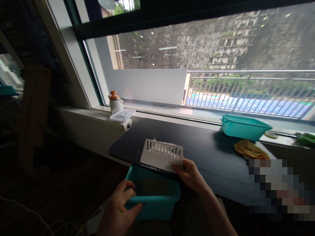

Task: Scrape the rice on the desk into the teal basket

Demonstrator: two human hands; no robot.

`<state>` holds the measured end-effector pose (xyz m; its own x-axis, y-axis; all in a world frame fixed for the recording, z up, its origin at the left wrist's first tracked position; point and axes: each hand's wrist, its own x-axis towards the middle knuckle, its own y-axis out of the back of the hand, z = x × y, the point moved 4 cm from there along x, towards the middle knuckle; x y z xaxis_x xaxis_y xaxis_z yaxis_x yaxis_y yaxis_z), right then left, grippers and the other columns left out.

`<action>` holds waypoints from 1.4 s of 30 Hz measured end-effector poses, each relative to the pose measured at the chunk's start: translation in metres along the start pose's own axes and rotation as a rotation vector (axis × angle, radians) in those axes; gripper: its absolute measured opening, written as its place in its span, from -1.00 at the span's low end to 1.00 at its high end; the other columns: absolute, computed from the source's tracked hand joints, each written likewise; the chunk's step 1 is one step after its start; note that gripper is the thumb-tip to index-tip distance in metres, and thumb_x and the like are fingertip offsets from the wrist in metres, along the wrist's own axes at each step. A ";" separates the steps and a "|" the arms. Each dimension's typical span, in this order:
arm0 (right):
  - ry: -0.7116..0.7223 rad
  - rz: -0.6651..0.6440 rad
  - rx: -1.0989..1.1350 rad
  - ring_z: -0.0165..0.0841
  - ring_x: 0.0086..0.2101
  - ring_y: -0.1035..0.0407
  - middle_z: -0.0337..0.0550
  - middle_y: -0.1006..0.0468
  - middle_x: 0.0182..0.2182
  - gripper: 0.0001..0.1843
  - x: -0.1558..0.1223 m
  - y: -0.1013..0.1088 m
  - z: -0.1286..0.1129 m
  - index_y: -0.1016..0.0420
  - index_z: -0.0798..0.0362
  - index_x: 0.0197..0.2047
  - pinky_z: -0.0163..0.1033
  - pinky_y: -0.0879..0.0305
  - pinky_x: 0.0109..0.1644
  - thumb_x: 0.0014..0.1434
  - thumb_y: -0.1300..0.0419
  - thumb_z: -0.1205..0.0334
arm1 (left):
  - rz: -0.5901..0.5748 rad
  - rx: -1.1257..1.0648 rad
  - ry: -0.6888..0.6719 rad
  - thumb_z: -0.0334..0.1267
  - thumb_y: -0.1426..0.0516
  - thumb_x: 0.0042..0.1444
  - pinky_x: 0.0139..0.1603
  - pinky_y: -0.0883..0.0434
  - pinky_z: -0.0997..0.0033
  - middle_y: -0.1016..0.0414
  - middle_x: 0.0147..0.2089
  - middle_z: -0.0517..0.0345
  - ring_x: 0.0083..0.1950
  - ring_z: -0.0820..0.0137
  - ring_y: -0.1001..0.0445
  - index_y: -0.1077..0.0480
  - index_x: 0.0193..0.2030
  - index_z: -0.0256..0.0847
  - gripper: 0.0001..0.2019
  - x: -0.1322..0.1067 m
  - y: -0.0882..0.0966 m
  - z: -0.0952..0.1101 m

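Note:
My left hand (pixel 121 205) is closed on the near left rim of a teal plastic bin (pixel 157 208), which sits below the near edge of the dark table (pixel 204 144). Between the thumb and fingers of my right hand (pixel 190 173) is a flat white panel with a row of slots (pixel 159 160). It is tilted up at the table's edge, just above the bin's far rim. Small white crumbs (pixel 169 142) lie on the tabletop along the panel's far side. The bin's inside is dark, so its contents are unclear.
A second teal bin (pixel 246 127) stands at the table's back right, beside a crumpled yellow cloth (pixel 251 149). On the left, a white pot with an orange figure (pixel 116 104) and a clear plastic lid (pixel 122 115) rest by the radiator (pixel 98 127). White cables (pixel 36 213) trail at lower left.

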<state>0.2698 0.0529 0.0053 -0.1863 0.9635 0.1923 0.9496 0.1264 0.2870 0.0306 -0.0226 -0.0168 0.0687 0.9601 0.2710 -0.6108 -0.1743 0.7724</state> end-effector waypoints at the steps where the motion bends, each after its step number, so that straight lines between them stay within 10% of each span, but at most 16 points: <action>1: 0.002 0.020 -0.002 -0.15 -0.30 -0.48 -0.07 -0.63 -0.33 -0.68 0.000 0.001 0.000 -0.57 0.13 -0.16 -0.15 -0.44 -0.28 0.07 -0.23 0.13 | 0.002 0.003 -0.002 -0.29 -0.17 -0.06 -0.20 -0.45 0.42 -0.38 -0.20 0.09 -0.24 0.31 -0.49 -0.31 -0.59 -0.19 -0.84 0.000 0.000 0.000; 21: 0.033 -0.065 0.024 -0.17 -0.28 -0.48 -0.06 -0.61 -0.28 -0.71 0.000 -0.003 0.002 -0.53 0.15 -0.15 -0.16 -0.45 -0.28 0.11 -0.20 0.16 | 0.070 0.020 -0.028 -0.28 -0.19 -0.09 -0.26 -0.46 0.45 -0.41 -0.23 0.08 -0.25 0.30 -0.49 -0.33 -0.61 -0.19 -0.85 0.002 0.003 -0.002; 28: -0.009 0.121 0.022 -0.10 -0.23 -0.48 0.05 -0.61 -0.23 -0.69 0.016 -0.010 0.004 -0.53 0.23 -0.17 -0.10 -0.45 -0.23 0.08 -0.20 0.18 | 0.067 0.015 -0.026 -0.31 -0.18 -0.09 -0.27 -0.44 0.51 -0.40 -0.24 0.12 -0.27 0.36 -0.48 -0.31 -0.60 -0.19 -0.85 0.003 0.005 -0.005; 42: 0.037 -0.033 -0.026 -0.19 -0.36 -0.49 -0.09 -0.63 -0.35 -0.74 0.018 -0.022 0.003 -0.55 0.16 -0.23 -0.21 -0.41 -0.36 0.08 -0.20 0.16 | 0.095 0.030 -0.027 -0.31 -0.18 -0.10 -0.27 -0.43 0.50 -0.39 -0.24 0.16 -0.29 0.38 -0.48 -0.32 -0.60 -0.18 -0.87 0.000 0.011 -0.013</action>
<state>0.2466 0.0685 0.0000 -0.2269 0.9495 0.2168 0.9361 0.1512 0.3177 0.0138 -0.0216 -0.0155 0.0332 0.9327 0.3592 -0.5919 -0.2712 0.7590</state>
